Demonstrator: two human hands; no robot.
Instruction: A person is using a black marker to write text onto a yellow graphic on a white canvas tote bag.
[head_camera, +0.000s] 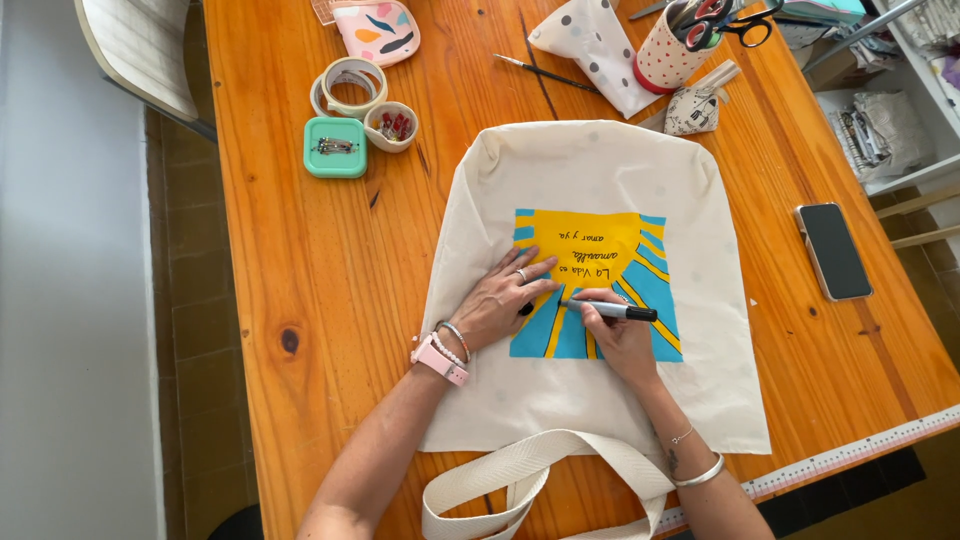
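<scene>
A cream cloth tote bag (600, 170) lies flat on the wooden table (300, 260), its woven handles (530, 480) hanging over the near edge. A yellow and blue sunburst design (640, 275) with dark handwriting is painted on it. My left hand (505, 300) presses flat on the bag at the left side of the design, fingers spread, with a ring, bracelets and a pink watch on the wrist. My right hand (622, 340) grips a grey marker with a black cap (610, 310), held sideways over the lower part of the design.
A black phone (833, 250) lies at the right. At the back stand tape rolls (350, 85), a green pin box (335, 147), a small cup of clips (391, 125), a dotted cup holding scissors (680, 45), a paintbrush (545, 73) and a dotted pouch (595, 45). A measuring tape (850, 455) runs along the near edge.
</scene>
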